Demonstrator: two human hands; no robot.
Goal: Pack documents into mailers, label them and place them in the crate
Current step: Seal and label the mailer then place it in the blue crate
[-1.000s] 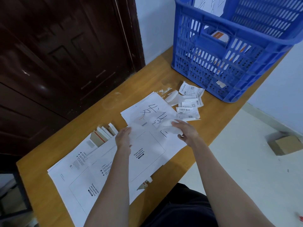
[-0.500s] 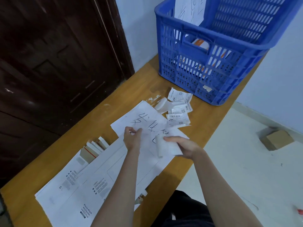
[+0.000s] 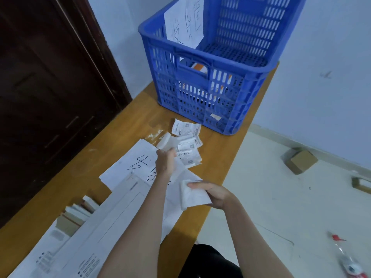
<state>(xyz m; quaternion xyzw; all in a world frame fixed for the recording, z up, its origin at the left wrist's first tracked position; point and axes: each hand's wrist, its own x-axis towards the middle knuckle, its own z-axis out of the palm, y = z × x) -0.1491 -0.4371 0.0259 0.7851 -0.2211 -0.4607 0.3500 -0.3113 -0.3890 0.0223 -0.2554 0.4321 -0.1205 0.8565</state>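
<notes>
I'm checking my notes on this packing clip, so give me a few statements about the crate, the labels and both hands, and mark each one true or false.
1. The blue crate stands on the wooden table. True.
2. The right hand holds nothing. False: its grip is on a white folded paper.
3. The left hand reaches the pile of barcode labels. True.
4. The labels lie inside the crate. False: they lie on the table in front of it.
5. A white sheet with handwriting stands in the crate. True.
6. The white mailers lie on the floor. False: they lie on the table.
</notes>
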